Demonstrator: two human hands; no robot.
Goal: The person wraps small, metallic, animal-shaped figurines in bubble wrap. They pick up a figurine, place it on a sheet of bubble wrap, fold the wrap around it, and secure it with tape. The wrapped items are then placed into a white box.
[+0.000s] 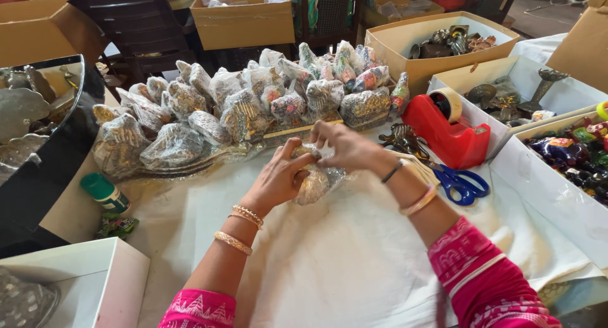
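A: Surface?
B: Table under a white cloth point(354, 264), cardboard boxes and dark chairs behind it.

A: Largest items first.
B: Beyond both hands, a heap of plastic-wrapped ornaments point(253, 106) on trays. Right of the right hand, open white boxes point(557, 195) with metal and coloured figurines. Near the left elbow, another white box point(95, 277).

A: Mid-sized?
B: Red tape dispenser point(446, 132) just right of the right hand; blue-handled scissors point(462, 183) beside the right wrist. A green-capped bottle point(104, 192) well left of the left hand.

A: Hands?
B: Left hand point(278, 179) curled around a small wrapped ornament point(315, 181), gripping it from the left. Right hand point(348, 147) closed on its top, fingers pinching the plastic. The ornament sits between both hands, just above the cloth; contact with the cloth not determinable.
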